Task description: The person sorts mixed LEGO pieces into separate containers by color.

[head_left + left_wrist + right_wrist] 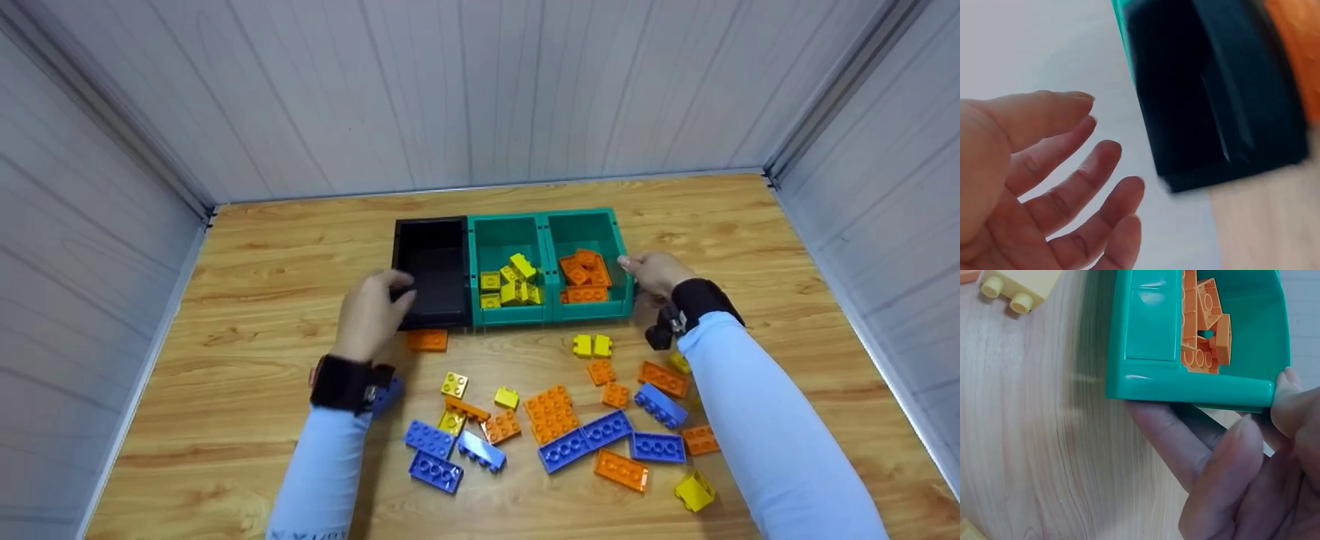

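Observation:
In the head view my left hand is beside the near left side of a black bin. The left wrist view shows its fingers spread and loosely bent, holding nothing, a gap from the black bin. My right hand grips the right side wall of a green bin; a fingertip lies at its rim and others press the wall. Orange building blocks lie in that bin. A middle green bin holds yellow blocks.
Loose blocks are scattered in front of the bins: blue blocks, orange blocks and yellow blocks. One orange block lies close to the black bin's front. Pale panel walls surround the wood-grain table.

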`<state>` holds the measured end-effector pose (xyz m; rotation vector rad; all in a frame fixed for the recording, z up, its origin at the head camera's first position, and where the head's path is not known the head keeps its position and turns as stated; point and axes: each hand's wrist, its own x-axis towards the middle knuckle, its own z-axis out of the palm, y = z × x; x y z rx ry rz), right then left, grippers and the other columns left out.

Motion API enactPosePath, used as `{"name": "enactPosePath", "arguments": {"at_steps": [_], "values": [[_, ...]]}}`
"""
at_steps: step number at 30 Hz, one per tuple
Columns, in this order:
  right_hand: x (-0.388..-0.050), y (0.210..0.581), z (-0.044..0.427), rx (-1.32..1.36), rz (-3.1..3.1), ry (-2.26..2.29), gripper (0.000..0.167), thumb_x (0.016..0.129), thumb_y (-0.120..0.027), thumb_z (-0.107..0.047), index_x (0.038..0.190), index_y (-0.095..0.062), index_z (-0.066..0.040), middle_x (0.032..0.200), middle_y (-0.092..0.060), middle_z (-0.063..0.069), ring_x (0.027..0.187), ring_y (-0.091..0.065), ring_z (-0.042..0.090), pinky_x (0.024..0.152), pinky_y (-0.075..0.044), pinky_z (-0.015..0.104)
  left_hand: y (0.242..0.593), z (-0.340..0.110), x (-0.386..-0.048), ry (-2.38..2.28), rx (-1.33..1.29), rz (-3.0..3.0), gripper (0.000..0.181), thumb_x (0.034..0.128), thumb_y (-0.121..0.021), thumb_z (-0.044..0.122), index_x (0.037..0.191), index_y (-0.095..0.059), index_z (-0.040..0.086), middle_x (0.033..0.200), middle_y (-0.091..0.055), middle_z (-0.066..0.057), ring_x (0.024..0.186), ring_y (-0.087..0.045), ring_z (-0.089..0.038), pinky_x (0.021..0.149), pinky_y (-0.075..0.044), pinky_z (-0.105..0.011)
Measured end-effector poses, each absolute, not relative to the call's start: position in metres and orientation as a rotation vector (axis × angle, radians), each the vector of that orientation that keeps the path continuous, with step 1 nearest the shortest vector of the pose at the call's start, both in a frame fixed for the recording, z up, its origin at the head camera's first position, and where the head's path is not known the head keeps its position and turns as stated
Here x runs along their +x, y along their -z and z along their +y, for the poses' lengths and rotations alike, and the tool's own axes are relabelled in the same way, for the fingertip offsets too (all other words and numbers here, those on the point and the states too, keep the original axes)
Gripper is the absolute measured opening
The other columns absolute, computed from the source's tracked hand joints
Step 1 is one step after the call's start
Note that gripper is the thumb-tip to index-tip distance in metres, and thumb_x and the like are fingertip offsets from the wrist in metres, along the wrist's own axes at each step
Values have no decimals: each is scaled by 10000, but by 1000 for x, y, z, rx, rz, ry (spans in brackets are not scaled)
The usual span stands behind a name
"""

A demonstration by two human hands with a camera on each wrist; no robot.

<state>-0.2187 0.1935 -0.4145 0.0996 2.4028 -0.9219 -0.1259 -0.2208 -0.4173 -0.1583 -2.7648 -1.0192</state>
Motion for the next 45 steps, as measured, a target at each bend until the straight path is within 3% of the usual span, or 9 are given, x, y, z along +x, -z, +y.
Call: {"name": "enactPosePath", "arguments": {"at_steps": [4, 12, 13, 18, 23, 30, 37, 41, 45], "values": [[-218, 415, 195, 95, 2392, 942, 599, 1079, -323, -419, 1558, -276, -63, 511, -272, -62, 418, -320, 99, 505, -383, 299, 431, -228, -103, 1045, -100, -2785, 189, 910, -718, 119, 1071, -729, 21, 1069, -690, -133, 1037, -625, -333, 893, -479, -468], [-218, 414, 195, 94, 2405, 944, 589, 1081, -322, -409, 1554, -281, -60, 514, -286, -64, 419, -334, 96, 506, -399, 296, 460, -209, -86, 796, -320, -2918, 256, 854, -753, 55, 1095, -720, -27, 1122, -684, -182, 1038, -643, -359, 924, -498, -469], [-217, 414, 195, 91, 2409, 937, 592, 1080, -321, -413, 1555, -278, -62, 554, -382, -34, 424, -349, 95, 511, -406, 294, 464, -208, -85, 758, -338, -2925, 260, 849, -755, 53, 1094, -721, -30, 1126, -681, -186, 1029, -644, -369, 912, -503, -479], [-217, 412, 193, 78, 2410, 892, 609, 1076, -317, -434, 1559, -271, -66, 547, -396, -27, 421, -384, 103, 514, -408, 297, 475, -204, -79, 617, -379, -2951, 211, 832, -773, 32, 1037, -740, -5, 1061, -660, -174, 908, -642, -372, 798, -530, -492], [-218, 413, 193, 94, 2412, 912, 596, 1078, -319, -424, 1555, -288, -67, 497, -283, -56, 409, -312, 107, 494, -374, 302, 472, -198, -74, 534, -365, -3000, 230, 817, -797, 56, 1034, -732, 13, 960, -659, -152, 844, -651, -341, 737, -523, -498], [-216, 415, 194, 71, 2423, 919, 590, 1077, -326, -427, 1547, -314, -70, 494, -286, -52, 404, -284, 109, 471, -351, 301, 476, -196, -74, 456, -277, -3016, 356, 766, -861, 138, 1097, -752, 68, 1028, -631, -180, 933, -565, -367, 747, -483, -494], [-216, 416, 194, 70, 2425, 908, 584, 1080, -323, -418, 1549, -307, -70, 496, -287, -51, 405, -268, 102, 467, -335, 293, 476, -196, -76, 639, -306, -3017, 230, 796, -823, 63, 1012, -748, 39, 914, -690, -112, 837, -631, -297, 752, -510, -442], [-217, 415, 194, 62, 2425, 899, 596, 1078, -317, -429, 1555, -293, -72, 502, -280, -55, 410, -275, 99, 475, -340, 292, 458, -186, -77, 722, -325, -3020, 187, 860, -788, 143, 1016, -751, 47, 882, -660, -87, 788, -609, -232, 709, -516, -383], [-218, 416, 195, 40, 2435, 881, 598, 1082, -306, -422, 1551, -289, -53, 508, -283, -54, 417, -306, 100, 491, -361, 295, 431, -160, -82, 749, -442, -2945, 252, 857, -796, 178, 1067, -750, 46, 929, -664, -92, 822, -614, -227, 737, -528, -363]]}}
